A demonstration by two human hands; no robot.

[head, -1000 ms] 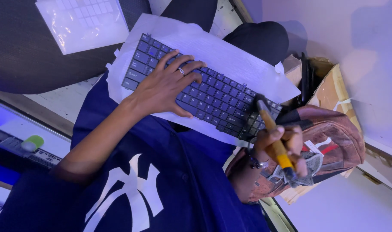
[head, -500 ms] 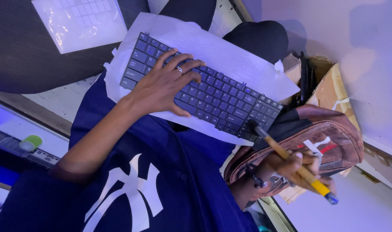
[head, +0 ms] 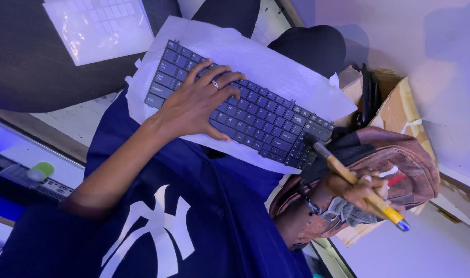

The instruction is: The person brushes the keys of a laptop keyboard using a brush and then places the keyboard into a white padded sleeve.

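A black laptop keyboard lies on a white sheet of paper across my lap. My left hand, with a ring on one finger, rests flat on the keyboard's left half, fingers spread over the keys. My right hand grips a yellow-handled brush-like tool together with a bit of grey cloth. The tool's dark head sits at the keyboard's right end, and its blue tip points down to the right. This hand hovers over a brown backpack.
A cardboard box with black items stands beside the backpack against the pale wall. A white plastic-wrapped flat piece lies on a dark surface at top left. A green object sits on a device at far left. My dark knee is beyond the keyboard.
My right hand has shifted right and down over the backpack, tilting the yellow tool flatter while its dark head stays at the keyboard's right end. The left hand has hardly moved.
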